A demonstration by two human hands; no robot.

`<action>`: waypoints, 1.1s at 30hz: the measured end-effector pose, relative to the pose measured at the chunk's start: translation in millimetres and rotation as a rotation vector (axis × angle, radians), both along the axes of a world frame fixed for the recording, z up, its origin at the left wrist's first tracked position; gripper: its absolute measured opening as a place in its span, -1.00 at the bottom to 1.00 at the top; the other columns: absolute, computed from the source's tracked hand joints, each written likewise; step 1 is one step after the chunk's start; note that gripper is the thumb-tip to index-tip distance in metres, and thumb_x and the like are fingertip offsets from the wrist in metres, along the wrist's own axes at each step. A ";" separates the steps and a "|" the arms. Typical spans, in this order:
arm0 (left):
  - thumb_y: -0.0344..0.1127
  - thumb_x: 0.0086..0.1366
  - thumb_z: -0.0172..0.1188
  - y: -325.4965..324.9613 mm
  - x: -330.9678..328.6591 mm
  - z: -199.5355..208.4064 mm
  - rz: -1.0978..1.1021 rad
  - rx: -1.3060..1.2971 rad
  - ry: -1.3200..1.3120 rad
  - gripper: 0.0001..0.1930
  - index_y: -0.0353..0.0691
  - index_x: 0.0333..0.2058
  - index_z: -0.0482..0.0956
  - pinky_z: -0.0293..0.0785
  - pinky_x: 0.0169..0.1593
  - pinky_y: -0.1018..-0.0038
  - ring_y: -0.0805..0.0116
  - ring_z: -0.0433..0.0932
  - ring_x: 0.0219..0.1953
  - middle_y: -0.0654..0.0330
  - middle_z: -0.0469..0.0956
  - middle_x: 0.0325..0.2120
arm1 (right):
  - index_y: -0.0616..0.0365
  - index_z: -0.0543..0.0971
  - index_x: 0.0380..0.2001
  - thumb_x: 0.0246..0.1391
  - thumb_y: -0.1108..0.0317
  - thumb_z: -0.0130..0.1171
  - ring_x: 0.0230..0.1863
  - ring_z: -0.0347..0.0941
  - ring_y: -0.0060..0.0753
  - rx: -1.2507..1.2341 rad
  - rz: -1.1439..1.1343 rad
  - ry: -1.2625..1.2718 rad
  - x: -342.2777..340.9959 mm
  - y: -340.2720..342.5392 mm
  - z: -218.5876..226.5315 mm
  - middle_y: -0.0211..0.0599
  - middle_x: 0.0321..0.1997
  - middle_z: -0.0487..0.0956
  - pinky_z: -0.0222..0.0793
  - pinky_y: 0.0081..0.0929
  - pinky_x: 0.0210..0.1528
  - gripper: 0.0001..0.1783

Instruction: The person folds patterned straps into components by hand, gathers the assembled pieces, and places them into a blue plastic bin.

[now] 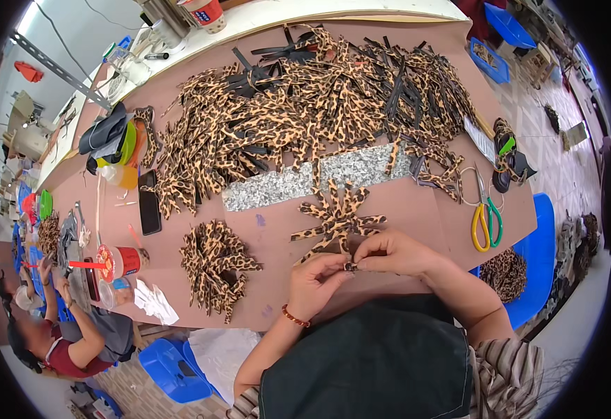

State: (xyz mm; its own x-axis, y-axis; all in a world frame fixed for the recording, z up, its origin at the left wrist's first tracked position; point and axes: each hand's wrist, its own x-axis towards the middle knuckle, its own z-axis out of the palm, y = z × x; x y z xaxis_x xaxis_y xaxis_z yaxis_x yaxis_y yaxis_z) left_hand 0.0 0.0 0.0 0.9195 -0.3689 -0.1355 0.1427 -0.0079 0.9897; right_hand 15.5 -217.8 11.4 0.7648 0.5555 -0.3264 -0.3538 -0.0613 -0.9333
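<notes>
Near the table's front edge, my left hand [317, 281] and my right hand [394, 253] meet, with thumbs and fingers pinched on the end of a leopard-print strap [349, 266]. Just beyond my fingers, a star-shaped spread of leopard-print straps [337, 218] lies flat. One of its strips runs down toward my hands; I cannot tell whether it joins the end I hold. Left of my left hand sits a loose bundle of leopard-print straps [214, 269]. A large heap of leopard-print straps [333, 91], mixed with black ones, covers the far side.
A speckled grey slab [284, 187] lies before the heap. Scissors [487, 223] with yellow and green handles are at right, above a blue bin [539, 244]. At left are a phone [150, 202], a red cup with a straw [127, 260] and tissue [154, 302]. A co-worker [68, 342] works beyond.
</notes>
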 end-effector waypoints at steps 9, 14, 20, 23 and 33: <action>-0.59 0.06 0.31 0.4 -3.0 -0.6 0.018 -0.034 -0.044 -0.74 -0.37 -0.22 0.58 0.53 -0.13 0.58 0.47 0.58 -0.23 0.16 0.56 -0.28 | 0.23 0.57 -0.35 0.00 0.42 0.17 -0.41 0.51 -0.39 -0.309 -0.022 -0.455 -1.2 8.6 38.3 -0.26 -0.44 0.55 0.39 -0.45 -0.31 -0.86; -0.58 0.06 0.31 0.4 -2.8 -0.2 0.025 -0.066 -0.039 -0.73 -0.36 -0.21 0.58 0.53 -0.12 0.57 0.47 0.57 -0.23 0.17 0.55 -0.27 | 0.22 0.54 -0.41 -0.02 0.43 0.16 -0.49 0.48 -0.36 -0.388 -0.076 -0.648 -3.6 14.0 31.8 -0.24 -0.51 0.51 0.36 -0.39 -0.41 -0.90; -0.57 0.07 0.30 -0.3 -2.0 -3.0 -0.009 -0.027 -0.060 -0.74 -0.35 -0.21 0.59 0.53 -0.14 0.56 0.45 0.57 -0.24 0.15 0.56 -0.27 | 0.22 0.51 -0.42 0.07 0.40 0.19 -0.53 0.40 -0.66 0.040 -0.201 0.226 -12.9 14.4 9.6 -0.43 -0.55 0.49 0.31 -0.63 -0.52 -0.88; -0.57 0.06 0.30 -1.1 3.6 -0.7 -0.028 -0.014 -0.077 -0.73 -0.34 -0.20 0.59 0.53 -0.17 0.55 0.42 0.57 -0.25 0.14 0.57 -0.27 | 0.24 0.50 -0.41 0.07 0.40 0.20 -0.53 0.42 -0.66 0.225 -0.174 0.398 -6.1 11.2 6.1 -0.43 -0.54 0.50 0.32 -0.68 -0.53 -0.87; -0.49 0.21 0.14 8.3 3.9 -9.0 -0.004 -0.039 -0.132 -0.75 -0.26 -0.11 0.50 0.50 -0.18 0.51 0.43 0.58 -0.27 0.17 0.59 -0.32 | 0.27 0.48 -0.43 -0.03 0.36 0.26 -0.63 0.40 -0.61 -0.213 -0.200 0.117 1.2 34.6 19.7 -0.38 -0.59 0.48 0.33 -0.61 -0.61 -0.78</action>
State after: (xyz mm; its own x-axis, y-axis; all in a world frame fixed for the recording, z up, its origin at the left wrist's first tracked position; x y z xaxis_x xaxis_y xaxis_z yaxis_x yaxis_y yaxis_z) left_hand 3.9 8.3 -9.0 0.9269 -0.3754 0.0010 0.0113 0.0307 0.9995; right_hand 16.8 -183.2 31.1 0.8023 0.3078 -0.5114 -0.4828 -0.1692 -0.8592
